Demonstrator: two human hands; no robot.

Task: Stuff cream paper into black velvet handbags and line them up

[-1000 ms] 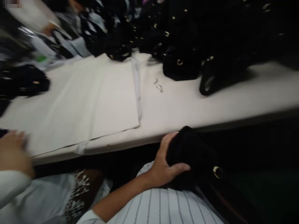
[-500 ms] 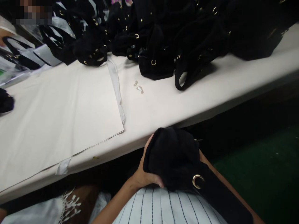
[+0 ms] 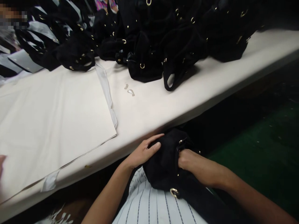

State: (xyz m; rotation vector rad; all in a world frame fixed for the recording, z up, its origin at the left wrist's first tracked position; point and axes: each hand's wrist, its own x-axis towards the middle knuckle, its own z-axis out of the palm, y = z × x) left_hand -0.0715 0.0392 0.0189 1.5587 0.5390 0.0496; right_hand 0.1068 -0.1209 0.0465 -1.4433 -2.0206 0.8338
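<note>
A black fabric bag [image 3: 161, 165] with gold-coloured rings rests against my striped clothing, just below the table edge. My left hand [image 3: 144, 152] holds its left side, thumb on the fabric and a finger stretched along the upper edge. Into the bag's opening reaches my right hand [image 3: 185, 158], its fingers hidden inside. Near the bag's lower side, a gold ring [image 3: 174, 192] sits where a wide black strap [image 3: 198, 196] runs off to the lower right.
Several black bags [image 3: 144, 62] are heaped along the back of the white-covered table [image 3: 144, 109]. A large pale sheet [image 3: 77, 109] covers its left part, and small clear scraps [image 3: 131, 92] lie nearby. Another person's fingertips [image 3: 2, 163] show at the left edge. Green floor [image 3: 263, 146] lies right.
The bag has turned in my hands and its ring has moved left. My right hand, mostly hidden behind the bag before, is now inside its opening. My left hand has shifted onto the upper side.
</note>
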